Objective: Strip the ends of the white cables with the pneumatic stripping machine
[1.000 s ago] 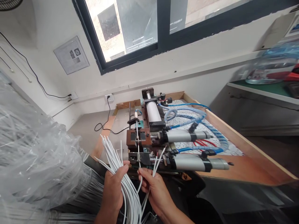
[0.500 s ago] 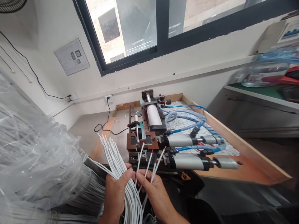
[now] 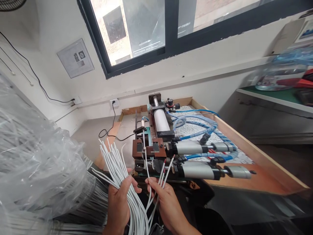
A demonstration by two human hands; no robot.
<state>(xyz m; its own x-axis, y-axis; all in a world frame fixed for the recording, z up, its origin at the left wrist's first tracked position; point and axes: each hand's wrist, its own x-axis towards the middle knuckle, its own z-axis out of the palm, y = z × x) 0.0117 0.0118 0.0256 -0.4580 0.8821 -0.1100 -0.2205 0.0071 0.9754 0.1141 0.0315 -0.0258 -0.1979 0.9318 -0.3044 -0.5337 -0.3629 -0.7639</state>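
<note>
A thick bundle of white cables [image 3: 116, 164] lies in my left hand [image 3: 119, 199], the fingers wrapped round it. My right hand [image 3: 168, 204] pinches one white cable [image 3: 147, 166] between thumb and fingertips. That cable's upper end reaches the brown jaw block [image 3: 149, 148] of the machine. Several other white cables with red tips [image 3: 170, 164] stick up from the right hand, their ends in front of the machine's lower silver cylinder [image 3: 197, 170]. One cable curls away at the bundle's right side.
Plastic-wrapped cable bundles [image 3: 49, 163] stand at the left. Blue air hoses [image 3: 210, 129] loop behind the cylinders, inside a wooden tray edge [image 3: 256, 153]. A green shelf [image 3: 274, 94] holding a plastic bottle is at the right.
My hands have moved slightly apart. The right hand has brought one cable up to the brown jaw block, and its other cables now sit together on the right.
</note>
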